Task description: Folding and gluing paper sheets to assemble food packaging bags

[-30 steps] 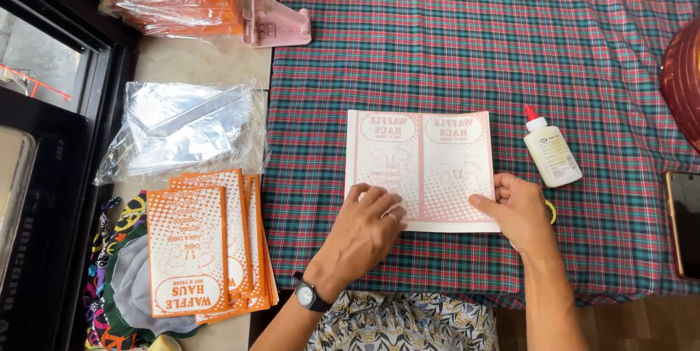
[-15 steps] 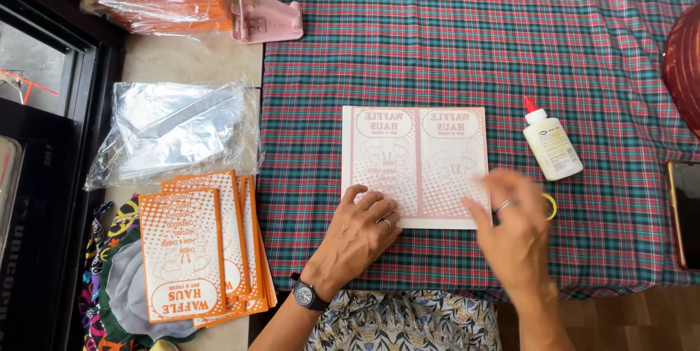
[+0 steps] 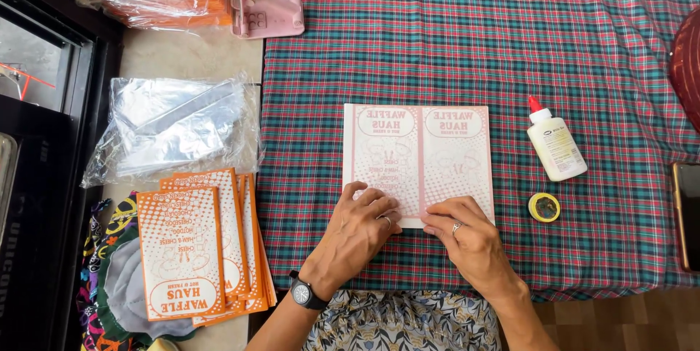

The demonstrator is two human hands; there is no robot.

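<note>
Since half a second ago, the right hand [image 3: 470,243] has come back down beside the left hand [image 3: 359,234]; both now press flat, fingers spread and gripping nothing, on the near edge of the paper sheet [image 3: 418,161], seemingly to pin it down. That sheet lies unfolded near the front edge of the tabletop [image 3: 467,37], whose checked cloth stays bare toward the far edge. A stack of orange sheets [image 3: 200,249] hugs the front left corner, plastic bags [image 3: 175,129] behind it. Well right stand a glue bottle [image 3: 555,143] and a tape roll [image 3: 544,207].
</note>
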